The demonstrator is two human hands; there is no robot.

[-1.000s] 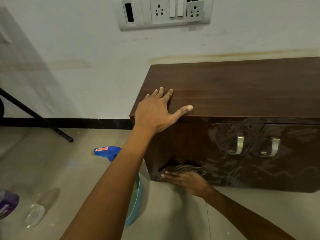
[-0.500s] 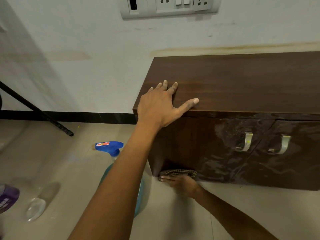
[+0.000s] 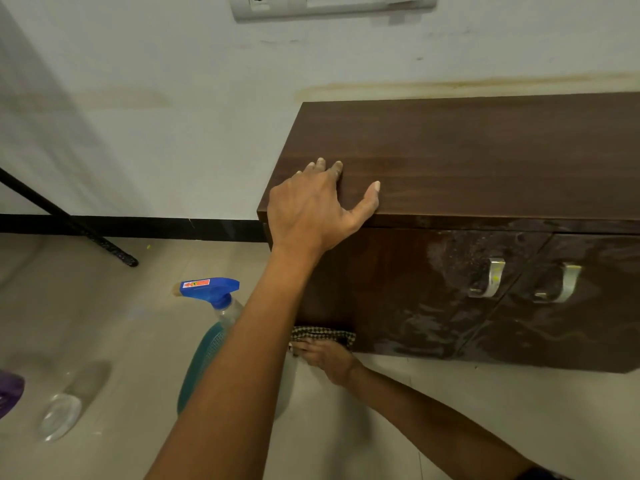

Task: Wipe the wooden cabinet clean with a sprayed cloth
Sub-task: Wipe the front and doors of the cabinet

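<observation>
A dark wooden cabinet (image 3: 485,161) stands against the white wall, its two glossy doors smeared with wet streaks. My left hand (image 3: 315,209) lies flat on the top's front left corner, fingers spread, holding nothing. Low down, my right hand (image 3: 325,358) presses a checked cloth (image 3: 323,333) against the bottom left edge of the left door, close to the floor. My left forearm hides part of the cloth. A spray bottle (image 3: 211,292) with a blue trigger head and teal liquid stands on the floor just left of the cabinet.
Two metal handles (image 3: 491,277) sit where the doors meet. A black pole (image 3: 69,223) slants to the floor at the left. A clear bottle (image 3: 69,403) lies on the tiles beside a purple object (image 3: 8,389). A switch panel (image 3: 329,5) is on the wall above.
My right hand has slid the cloth leftward along the door's bottom edge toward the cabinet's left corner. My left hand's fingers have curled a little, and the view has tilted down.
</observation>
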